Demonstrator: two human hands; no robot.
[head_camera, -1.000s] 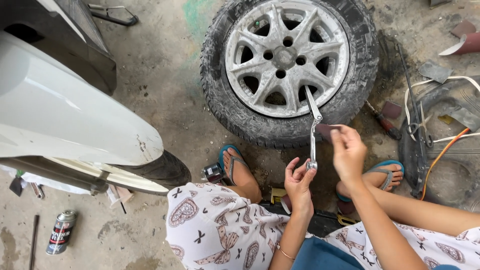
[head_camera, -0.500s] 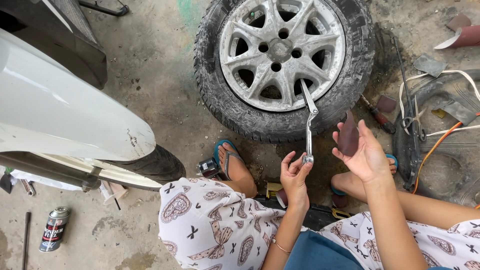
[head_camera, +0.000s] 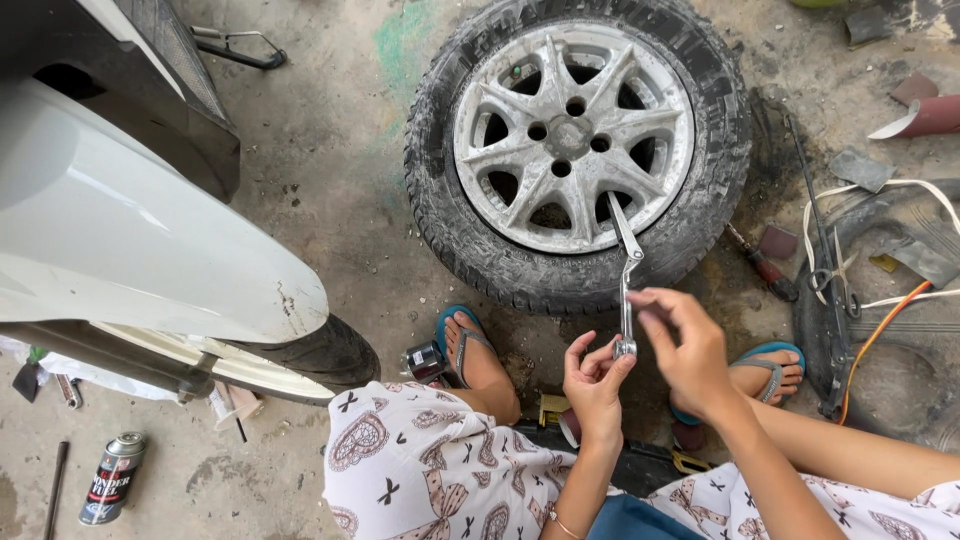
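Metal wrench (head_camera: 627, 285) pinched by left hand (head_camera: 595, 385), right hand (head_camera: 688, 350).

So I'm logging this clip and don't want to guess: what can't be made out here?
Head view only:
- Wrench lower end: covered by left hand and right hand.
- Items under the knees: hidden by patterned clothing.
- White vehicle: cut off by the left edge.

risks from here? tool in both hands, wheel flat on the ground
1. The metal tool is held only by fingertips: left hand at its lower end, right hand on the shaft. It could slip onto the alloy wheel.
2. Feet in open sandals sit right below; a drop may hit toes.
3. Loose cables beside the right foot could snag.
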